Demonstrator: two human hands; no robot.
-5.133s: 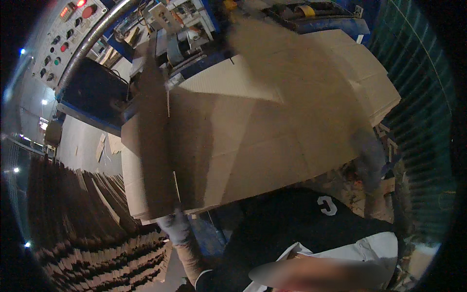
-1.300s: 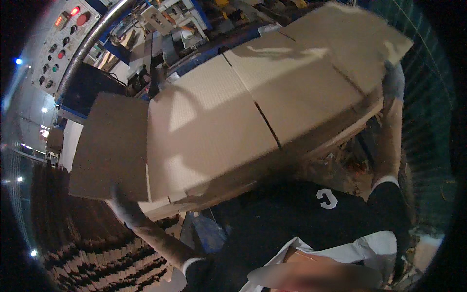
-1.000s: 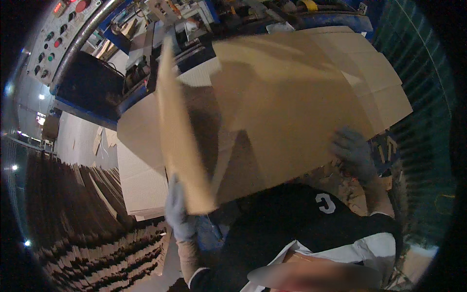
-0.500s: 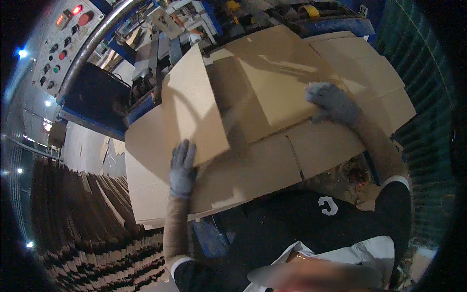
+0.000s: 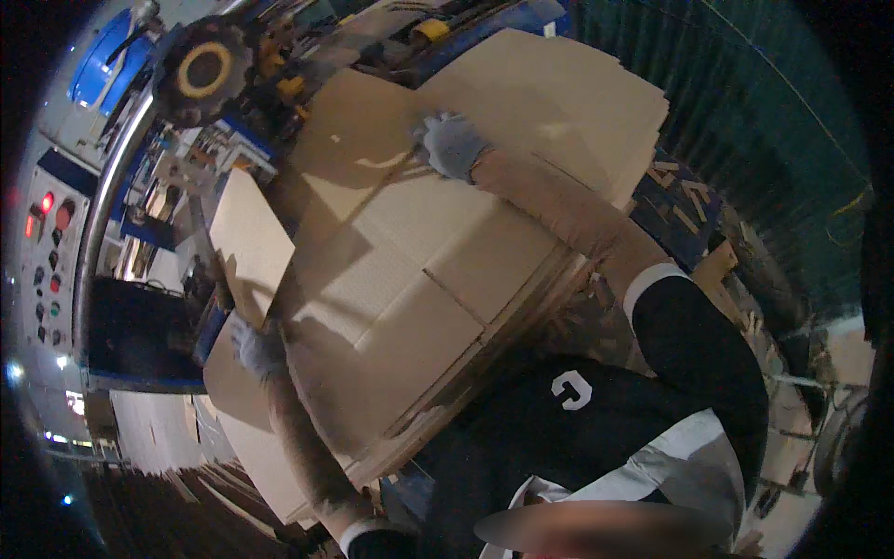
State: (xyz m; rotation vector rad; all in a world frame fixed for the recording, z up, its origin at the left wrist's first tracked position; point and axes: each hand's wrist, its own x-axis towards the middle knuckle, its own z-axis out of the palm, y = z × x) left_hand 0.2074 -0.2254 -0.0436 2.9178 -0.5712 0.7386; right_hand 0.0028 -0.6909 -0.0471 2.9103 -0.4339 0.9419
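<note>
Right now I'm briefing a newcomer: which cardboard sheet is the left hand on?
Start at the big cardboard stack before the person. At its left edge the gloved left hand grips one loose flap. Unlike the flat sheets, it stands tilted up.
</note>
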